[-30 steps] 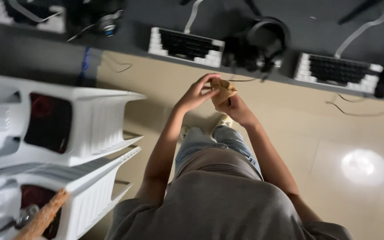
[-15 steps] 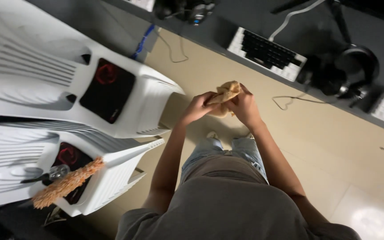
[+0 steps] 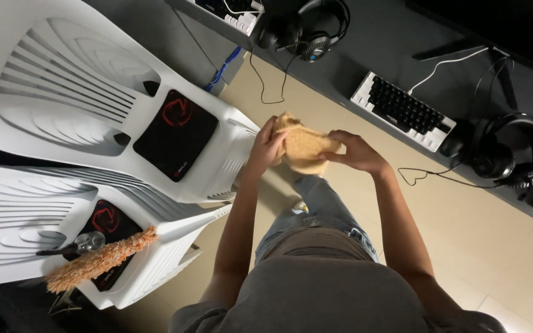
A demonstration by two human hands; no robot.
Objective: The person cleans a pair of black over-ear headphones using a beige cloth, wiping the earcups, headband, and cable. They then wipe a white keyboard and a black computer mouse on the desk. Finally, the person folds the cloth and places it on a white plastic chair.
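Observation:
Both of my hands hold a tan cloth [image 3: 303, 147] bunched up in front of me at chest height. My left hand [image 3: 266, 147] grips its left side with fingers curled into the fabric. My right hand [image 3: 356, 152] grips its right side. Below the cloth I see my grey shirt, jeans and one foot on the beige floor.
Two white plastic chairs [image 3: 63, 80] stand at my left, each with a black mouse pad [image 3: 177, 132] on the seat. An orange duster [image 3: 97, 262] lies on the nearer chair. A grey desk [image 3: 402, 55] ahead carries a black-and-white keyboard [image 3: 402, 111], two headsets [image 3: 513, 151] and cables.
The view has swung to the right and nearer, bringing the chairs more into sight. My hands have kept hold of the cloth and spread it a little wider.

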